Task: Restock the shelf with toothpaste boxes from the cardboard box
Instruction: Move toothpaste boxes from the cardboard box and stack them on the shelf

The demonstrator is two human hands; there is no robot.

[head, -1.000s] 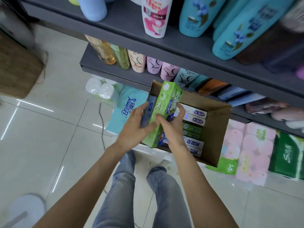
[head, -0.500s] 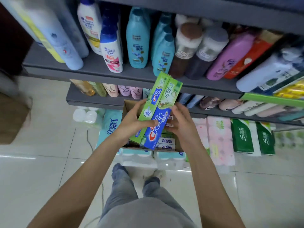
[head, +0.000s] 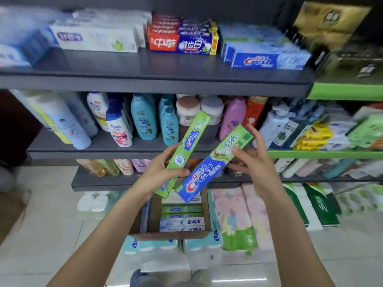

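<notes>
My left hand [head: 160, 172] grips a light green toothpaste box [head: 187, 145] near its lower half, tilted up to the right. My right hand [head: 251, 164] holds a green-and-blue Crest toothpaste box [head: 209, 170] near its upper end, thumb on its front; the two boxes are apart. Below them the open cardboard box [head: 153, 212] rests on packs of tissue and holds several more toothpaste boxes [head: 182, 221]. The top shelf [head: 157, 79] carries rows of toothpaste boxes [head: 182, 43].
The middle shelf [head: 116, 151] is packed with shampoo bottles [head: 143, 119]. A lower shelf holds tubes. Toilet-paper packs [head: 238, 212] stand on the floor around the cardboard box. Green-edged shelving [head: 344, 91] with other goods stands at right.
Both hands have risen from the cardboard box with the boxes. The two boxes, held together before, are now split between my hands. My view has tilted up to the top shelf.
</notes>
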